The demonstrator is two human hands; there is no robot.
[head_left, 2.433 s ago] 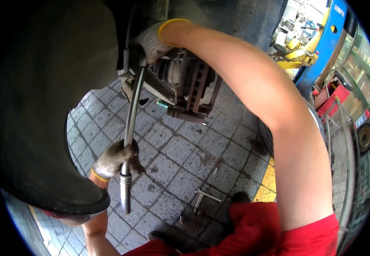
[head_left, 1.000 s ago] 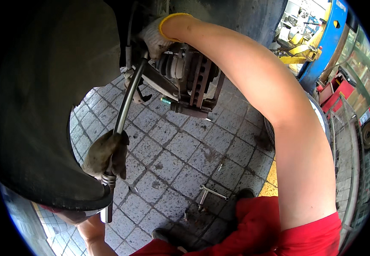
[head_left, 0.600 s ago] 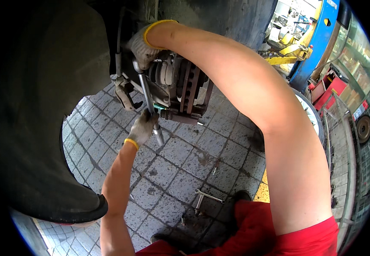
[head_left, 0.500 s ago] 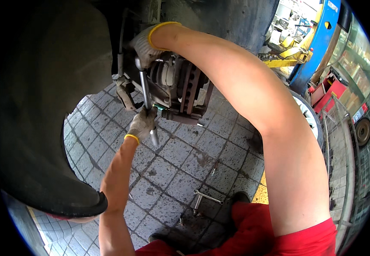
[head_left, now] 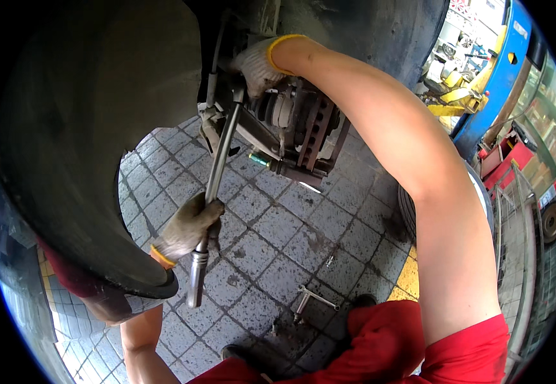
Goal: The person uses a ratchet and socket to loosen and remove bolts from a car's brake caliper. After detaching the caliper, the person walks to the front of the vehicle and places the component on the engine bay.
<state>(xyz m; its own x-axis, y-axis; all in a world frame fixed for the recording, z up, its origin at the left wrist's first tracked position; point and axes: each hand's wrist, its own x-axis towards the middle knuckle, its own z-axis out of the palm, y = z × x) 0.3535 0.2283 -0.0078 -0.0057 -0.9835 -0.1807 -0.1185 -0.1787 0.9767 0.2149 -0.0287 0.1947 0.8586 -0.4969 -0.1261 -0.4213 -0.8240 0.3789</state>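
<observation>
A long chrome ratchet wrench (head_left: 225, 147) slants down from the suspension parts inside the wheel arch. My left hand (head_left: 187, 229), in a pale knit glove with a dirty palm, is closed round its shaft near the grip end. At the upper end, my right hand (head_left: 259, 67), gloved with a yellow cuff, curls over the ratchet head; its fingertips are partly hidden among dark parts. Just right of that hand is the rusty brake disc (head_left: 312, 131) with its caliper (head_left: 282, 112). A green-ended part (head_left: 259, 159) sticks out below the caliper.
The dark fender (head_left: 92, 160) curves close by my left arm. On the tiled floor lie a combination wrench (head_left: 319, 297) and a small socket (head_left: 330, 260). A blue lift post (head_left: 492, 77) stands at the far right, and a tyre (head_left: 407, 208) lies behind my right arm.
My left hand has swung the wrench's grip end toward me and to the left. My right hand stays at the ratchet head. The whole view has shifted slightly.
</observation>
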